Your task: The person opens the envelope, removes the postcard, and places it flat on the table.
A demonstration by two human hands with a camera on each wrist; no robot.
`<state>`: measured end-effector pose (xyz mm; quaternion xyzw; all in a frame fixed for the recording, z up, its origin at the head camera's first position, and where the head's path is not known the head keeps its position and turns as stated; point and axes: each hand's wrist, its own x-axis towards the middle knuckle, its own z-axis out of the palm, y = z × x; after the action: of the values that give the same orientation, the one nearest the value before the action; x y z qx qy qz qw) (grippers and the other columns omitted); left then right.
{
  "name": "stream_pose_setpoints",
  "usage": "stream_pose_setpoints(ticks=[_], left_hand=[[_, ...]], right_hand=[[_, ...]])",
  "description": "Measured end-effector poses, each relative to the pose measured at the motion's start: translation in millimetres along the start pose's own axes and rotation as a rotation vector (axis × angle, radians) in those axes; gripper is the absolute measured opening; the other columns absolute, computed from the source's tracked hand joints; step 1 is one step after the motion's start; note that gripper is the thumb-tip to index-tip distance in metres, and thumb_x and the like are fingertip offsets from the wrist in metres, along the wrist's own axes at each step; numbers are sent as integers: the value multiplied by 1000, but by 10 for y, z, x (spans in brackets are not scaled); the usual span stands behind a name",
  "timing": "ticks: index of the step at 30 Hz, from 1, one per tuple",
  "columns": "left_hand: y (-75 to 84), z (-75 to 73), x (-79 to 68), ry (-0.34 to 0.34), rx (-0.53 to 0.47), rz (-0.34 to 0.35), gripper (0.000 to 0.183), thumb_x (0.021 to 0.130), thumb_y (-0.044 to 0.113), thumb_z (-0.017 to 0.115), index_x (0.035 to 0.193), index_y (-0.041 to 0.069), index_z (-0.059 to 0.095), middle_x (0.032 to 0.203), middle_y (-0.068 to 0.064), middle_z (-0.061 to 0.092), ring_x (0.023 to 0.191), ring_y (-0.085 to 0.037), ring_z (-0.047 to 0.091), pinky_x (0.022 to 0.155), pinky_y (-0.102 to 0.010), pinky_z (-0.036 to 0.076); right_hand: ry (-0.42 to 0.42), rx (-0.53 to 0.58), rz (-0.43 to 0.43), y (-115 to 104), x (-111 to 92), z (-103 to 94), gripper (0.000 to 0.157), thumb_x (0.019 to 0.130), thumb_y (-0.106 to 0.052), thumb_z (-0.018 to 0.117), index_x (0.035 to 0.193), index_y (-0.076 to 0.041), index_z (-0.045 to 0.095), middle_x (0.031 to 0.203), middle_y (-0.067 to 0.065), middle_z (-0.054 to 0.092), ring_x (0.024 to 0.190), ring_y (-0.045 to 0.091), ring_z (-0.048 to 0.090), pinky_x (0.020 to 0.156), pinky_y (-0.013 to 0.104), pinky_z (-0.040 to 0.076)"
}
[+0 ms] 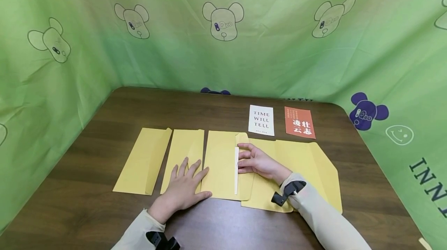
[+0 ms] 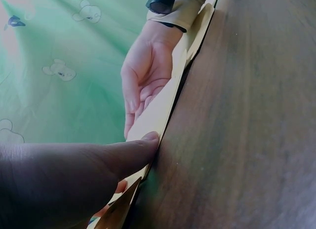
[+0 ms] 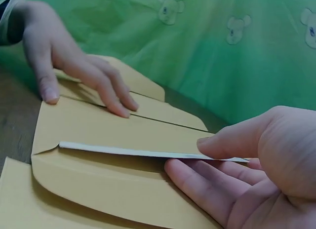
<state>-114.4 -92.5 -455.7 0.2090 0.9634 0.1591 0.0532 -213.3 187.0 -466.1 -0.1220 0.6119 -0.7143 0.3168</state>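
My left hand [image 1: 183,188] lies with its fingers spread over the left part of a yellow envelope [image 1: 220,164], its fingers reaching onto the narrower envelope [image 1: 185,145] beside it. In the left wrist view the thumb [image 2: 143,145] presses on the envelope's near edge. From the mouth of the envelope a narrow strip of a white card [image 1: 236,184] sticks out beside the unfolded flap [image 3: 108,179]. My right hand [image 1: 260,162] pinches this white card [image 3: 108,149], thumb above and fingers below. The rest of the card is hidden inside the envelope.
Another yellow envelope [image 1: 139,160] lies at the far left. Two more overlap on the right, a nearer envelope [image 1: 258,191] and an outer envelope [image 1: 324,172], under the right forearm. Behind them lie a white printed card [image 1: 261,122] and a red card [image 1: 300,122]. Green cloth surrounds the table.
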Motion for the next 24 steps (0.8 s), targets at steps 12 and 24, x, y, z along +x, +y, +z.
stream_pose_setpoints(ticks=[12,24], left_hand=[[-8,-4,0,6,2,1,66,92,52,63,146,17,51,156,-14,35,144,-50,19,108,-70,19],[-2,-7,-6,-6,-4,-5,66,92,52,64,147,17,50,156,-13,35,144,-49,19,108,-69,19]], right_hand=[[128,-68,-28,24,-5,94,73,83,19,58,146,11,21,91,7,55,73,16,65,72,39,60],[183,-109,-42,24,-44,82,73,80,19,60,144,13,25,88,10,56,70,17,65,69,39,60]])
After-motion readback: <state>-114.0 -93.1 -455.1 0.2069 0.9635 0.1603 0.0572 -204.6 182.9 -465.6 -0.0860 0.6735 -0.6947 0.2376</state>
